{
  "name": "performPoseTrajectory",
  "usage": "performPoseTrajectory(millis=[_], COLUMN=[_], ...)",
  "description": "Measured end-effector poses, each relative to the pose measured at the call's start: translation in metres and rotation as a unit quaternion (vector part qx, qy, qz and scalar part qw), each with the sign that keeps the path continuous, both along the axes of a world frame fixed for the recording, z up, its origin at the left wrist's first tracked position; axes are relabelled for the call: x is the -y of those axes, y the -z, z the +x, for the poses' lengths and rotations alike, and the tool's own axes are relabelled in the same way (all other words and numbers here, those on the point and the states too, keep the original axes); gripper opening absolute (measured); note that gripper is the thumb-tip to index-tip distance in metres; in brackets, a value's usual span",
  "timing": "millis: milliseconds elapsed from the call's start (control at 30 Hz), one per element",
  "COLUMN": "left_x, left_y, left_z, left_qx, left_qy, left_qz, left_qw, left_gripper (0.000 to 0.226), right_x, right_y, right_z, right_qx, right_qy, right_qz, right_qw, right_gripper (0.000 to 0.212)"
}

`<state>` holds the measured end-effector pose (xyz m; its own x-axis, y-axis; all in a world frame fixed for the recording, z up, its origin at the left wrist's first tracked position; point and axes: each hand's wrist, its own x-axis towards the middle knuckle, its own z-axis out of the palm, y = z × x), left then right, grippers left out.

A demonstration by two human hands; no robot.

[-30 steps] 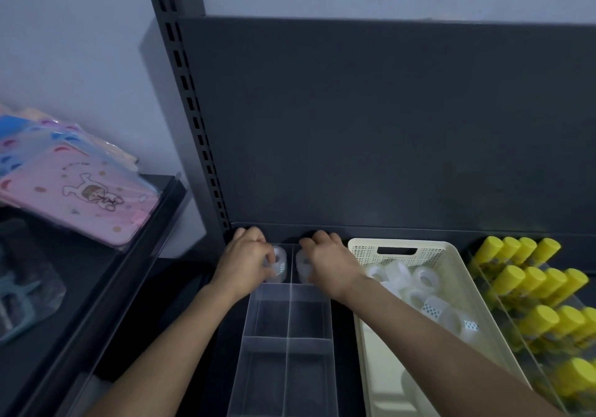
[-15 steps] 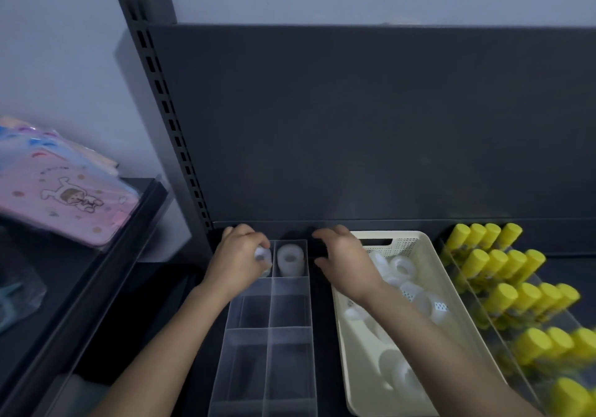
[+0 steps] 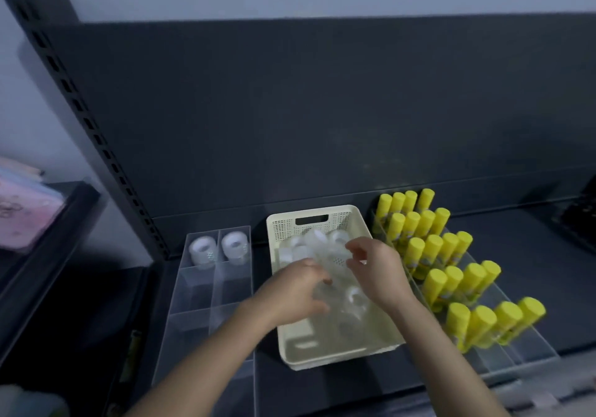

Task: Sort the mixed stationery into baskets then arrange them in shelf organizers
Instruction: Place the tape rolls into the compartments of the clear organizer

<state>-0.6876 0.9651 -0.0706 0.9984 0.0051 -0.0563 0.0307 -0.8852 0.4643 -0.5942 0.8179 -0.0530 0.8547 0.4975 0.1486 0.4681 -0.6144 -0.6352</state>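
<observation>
Tape rolls are what this stage turns on: a loose heap of clear ones lies in the cream basket, which stands on the dark shelf between a clear divided organizer on its left and a stepped clear rack on its right. The rack carries yellow glue sticks standing upright in tidy rows, so that part of the arranging looks finished. In the organizer, the back-left roll and the back-right roll each sit in their own compartment against the rear wall; as far as can be seen, only those two compartments hold anything.

Both hands are over the basket. The left hand reaches in with its fingers curled down among the rolls, but it is smeared by motion and I cannot tell whether it holds one. The right hand hovers above the heap with thumb and fingers parted, nothing visibly between them.

Judging by this, sorting into baskets appears done for the tape and glue, while filling the organizer with tape has barely begun: most of the rolls wait in the basket, and they need moving across a couple at a time into the nearer compartments
</observation>
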Motion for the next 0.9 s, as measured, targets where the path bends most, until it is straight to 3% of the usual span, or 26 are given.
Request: performPoseTrajectory(millis=[100,233,367,467,533,667,900], left_x=[0.015,0.026,0.028,0.030,0.035,0.048,0.043], left_y=[0.011,0.018,0.017,0.012,0.010,0.016,0.018], left_z=[0.015,0.026,0.025,0.020,0.018,0.016,0.013], left_qx=[-0.051,-0.077,-0.073,-0.039,-0.048,-0.109,-0.162], left_qy=[0.022,-0.002,-0.029,-0.054,-0.018,0.074,0.105], left_qz=[0.065,0.139,0.124,0.048,0.009,0.022,0.044], left_qw=[0.996,0.987,0.989,0.997,0.999,0.991,0.980], left_gripper=[0.045,0.034,0.043,0.049,0.055,0.051,0.065], right_x=[0.010,0.018,0.027,0.034,0.037,0.039,0.039], right_y=[0.006,0.011,0.013,0.015,0.018,0.019,0.020], right_z=[-0.001,-0.006,-0.010,-0.010,-0.012,-0.014,-0.017], right_qx=[-0.009,-0.006,0.006,0.007,0.001,0.002,0.014], right_qy=[0.013,0.003,-0.002,0.023,0.033,0.041,0.036], right_qz=[0.006,0.002,0.015,0.061,0.076,0.092,0.095], right_qw=[1.000,1.000,1.000,0.998,0.997,0.995,0.995], right_gripper=[0.024,0.028,0.025,0.022,0.021,0.021,0.021])
